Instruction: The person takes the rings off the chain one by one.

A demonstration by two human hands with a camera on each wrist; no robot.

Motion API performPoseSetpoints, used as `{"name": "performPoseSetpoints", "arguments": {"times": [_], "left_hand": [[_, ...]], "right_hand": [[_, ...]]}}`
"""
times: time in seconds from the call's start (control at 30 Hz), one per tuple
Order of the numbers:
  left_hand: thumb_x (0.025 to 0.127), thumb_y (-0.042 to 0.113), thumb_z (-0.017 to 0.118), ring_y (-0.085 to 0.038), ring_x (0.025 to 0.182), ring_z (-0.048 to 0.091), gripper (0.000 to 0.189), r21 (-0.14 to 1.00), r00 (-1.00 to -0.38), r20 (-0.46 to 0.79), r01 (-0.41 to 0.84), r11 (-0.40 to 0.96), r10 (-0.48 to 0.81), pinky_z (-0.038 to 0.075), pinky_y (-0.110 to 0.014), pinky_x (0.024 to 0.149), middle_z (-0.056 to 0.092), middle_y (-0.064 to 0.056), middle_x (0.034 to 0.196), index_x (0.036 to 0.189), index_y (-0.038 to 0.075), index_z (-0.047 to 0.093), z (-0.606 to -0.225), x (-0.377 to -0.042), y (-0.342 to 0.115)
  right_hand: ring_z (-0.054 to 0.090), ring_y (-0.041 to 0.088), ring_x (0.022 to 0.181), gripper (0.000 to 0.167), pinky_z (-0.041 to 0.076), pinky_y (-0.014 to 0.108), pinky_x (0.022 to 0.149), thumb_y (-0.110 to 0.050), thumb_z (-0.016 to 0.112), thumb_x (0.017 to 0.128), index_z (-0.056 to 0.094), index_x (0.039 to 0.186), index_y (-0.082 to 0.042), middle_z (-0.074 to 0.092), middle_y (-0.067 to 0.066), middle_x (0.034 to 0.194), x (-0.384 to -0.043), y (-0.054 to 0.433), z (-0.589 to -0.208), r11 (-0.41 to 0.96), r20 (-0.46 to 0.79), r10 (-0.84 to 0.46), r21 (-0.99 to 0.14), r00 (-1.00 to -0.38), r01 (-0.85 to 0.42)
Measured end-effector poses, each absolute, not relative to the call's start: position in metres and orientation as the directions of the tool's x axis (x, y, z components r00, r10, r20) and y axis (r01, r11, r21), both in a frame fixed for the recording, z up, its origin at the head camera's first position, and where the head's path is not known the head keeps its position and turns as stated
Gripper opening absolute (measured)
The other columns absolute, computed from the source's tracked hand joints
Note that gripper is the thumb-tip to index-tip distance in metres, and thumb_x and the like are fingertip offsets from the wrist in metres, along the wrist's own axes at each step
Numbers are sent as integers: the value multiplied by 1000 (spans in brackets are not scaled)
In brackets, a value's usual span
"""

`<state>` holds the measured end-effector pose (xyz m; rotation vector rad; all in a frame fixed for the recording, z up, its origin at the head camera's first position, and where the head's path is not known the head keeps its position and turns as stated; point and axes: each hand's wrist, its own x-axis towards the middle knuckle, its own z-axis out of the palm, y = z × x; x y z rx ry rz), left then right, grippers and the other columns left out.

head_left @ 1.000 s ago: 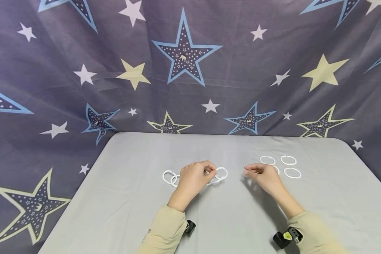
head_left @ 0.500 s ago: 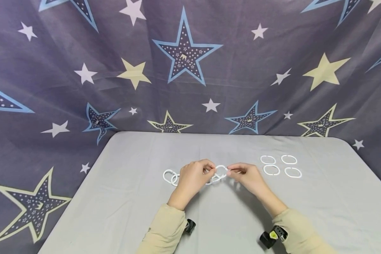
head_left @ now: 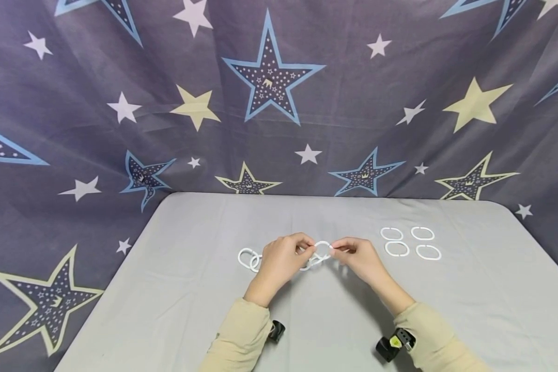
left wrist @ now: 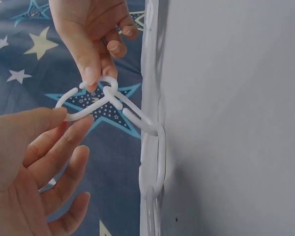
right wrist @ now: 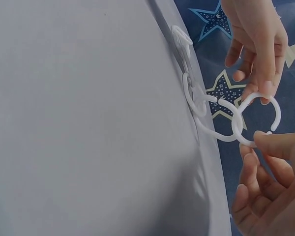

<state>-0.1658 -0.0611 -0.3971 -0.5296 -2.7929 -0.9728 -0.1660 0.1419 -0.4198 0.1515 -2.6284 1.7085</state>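
An open-gapped white plastic chain link [left wrist: 91,109] is pinched at one side by my left hand [head_left: 280,262], between thumb and fingertips. My right hand [head_left: 362,262] pinches the same link near its gap, close to the left fingertips. This link is hooked through the end of a chain of white links [left wrist: 162,157], which hangs down from it to the table. In the head view the chain's far end [head_left: 240,258] lies left of my left hand, which hides its middle. In the right wrist view the gap in the held link [right wrist: 279,115] shows beside my right thumb.
Several loose white links [head_left: 429,259] lie apart from the chain on the grey-covered table [head_left: 204,227], right of my right hand. A dark star-patterned cloth [head_left: 335,119] hangs behind the table and along its left side.
My right hand has moved left from near the loose links to the held link and now pinches it. My left hand stays in nearly the same place, holding the link.
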Motion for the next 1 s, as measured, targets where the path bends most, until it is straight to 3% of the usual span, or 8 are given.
{"name": "performPoseSetpoints", "arguments": {"times": [0.47, 1.0], "left_hand": [[86, 30, 76, -4, 76, 59, 23, 635, -922, 27, 314, 705, 387, 46, -32, 71, 72, 12, 95, 107, 20, 74, -401, -174, -86], [82, 26, 80, -5, 66, 53, 7, 533, -905, -61, 328, 780, 422, 44, -32, 68, 64, 19, 77, 88, 26, 76, -408, -187, -73]], "right_hand": [[64, 25, 64, 15, 52, 29, 58, -2, 72, 86, 72, 97, 8, 72, 12, 82, -169, 140, -418, 384, 63, -51, -920, -997, -77], [64, 25, 63, 17, 53, 30, 58, -3, 72, 87, 71, 98, 9, 71, 14, 83, -170, 142, -420, 361, 59, -47, -930, -997, -72]]}}
